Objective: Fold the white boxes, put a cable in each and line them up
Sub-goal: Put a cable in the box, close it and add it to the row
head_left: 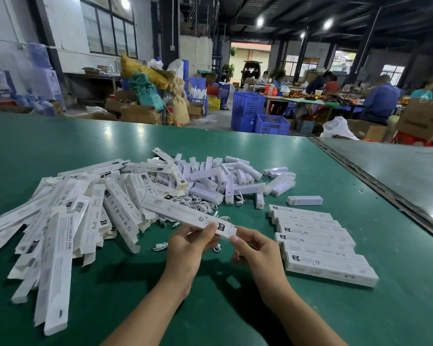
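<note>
1. Head view, held box (185,216): a long white carton raised over the green table (210,308). It slants from far left to near right, and its near end lies between the two hands.
2. Head view, left hand (188,248): the thumb and fingers pinch the held box just short of its near end and steady it.
3. Head view, right hand (253,248): the fingertips pinch the small flap at the near end of the held box, with the other fingers curled beneath.
4. Head view, flat boxes (73,216): unfolded stock in a loose heap to the left of the held box.
5. Head view, cables (195,199): a white tangle on the table just beyond the held box.
6. Head view, lamp units (223,178): white bars heaped farther beyond the held box, past the cables.
7. Head view, finished row (318,240): closed boxes laid side by side to the right of the held box.
8. Step in hand, as a judgement: closing the end flap. Whether a cable is already inside the held box cannot be seen.
9. Next move, as a judgement: it calls for tucking the flap fully home without creasing it. The held box then goes to the right, at the near end of the finished row, with its edges flush.
</note>
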`<action>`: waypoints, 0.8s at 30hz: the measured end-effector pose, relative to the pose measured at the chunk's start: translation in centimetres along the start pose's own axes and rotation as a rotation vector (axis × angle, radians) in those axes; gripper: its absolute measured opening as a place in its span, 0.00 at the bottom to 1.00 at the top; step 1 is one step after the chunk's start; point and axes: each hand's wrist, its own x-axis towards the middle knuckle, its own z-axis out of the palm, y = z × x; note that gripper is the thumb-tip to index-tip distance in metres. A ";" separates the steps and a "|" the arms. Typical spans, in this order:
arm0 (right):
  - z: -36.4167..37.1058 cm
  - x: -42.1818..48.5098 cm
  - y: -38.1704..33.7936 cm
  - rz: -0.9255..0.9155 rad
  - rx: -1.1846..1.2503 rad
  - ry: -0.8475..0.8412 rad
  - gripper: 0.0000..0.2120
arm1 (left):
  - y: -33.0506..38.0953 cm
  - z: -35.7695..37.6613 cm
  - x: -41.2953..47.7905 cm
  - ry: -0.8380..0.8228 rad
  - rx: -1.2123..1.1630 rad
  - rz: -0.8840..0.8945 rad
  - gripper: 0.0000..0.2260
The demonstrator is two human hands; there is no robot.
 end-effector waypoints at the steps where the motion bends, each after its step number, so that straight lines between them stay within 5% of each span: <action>1: 0.1 0.0 0.0 0.003 0.015 0.013 0.06 | 0.0 0.0 0.0 -0.002 0.009 -0.010 0.15; 9: 0.0 0.0 -0.6 0.034 0.054 0.056 0.10 | -0.1 0.0 0.0 -0.028 0.055 -0.091 0.17; 20: 0.3 -0.8 -1.2 0.133 0.300 -0.394 0.27 | -0.3 0.2 -0.3 -0.083 0.103 -0.189 0.18; 24: 0.7 -0.8 -0.5 -0.002 0.206 -0.163 0.24 | -0.1 0.2 0.1 -0.014 0.089 -0.116 0.17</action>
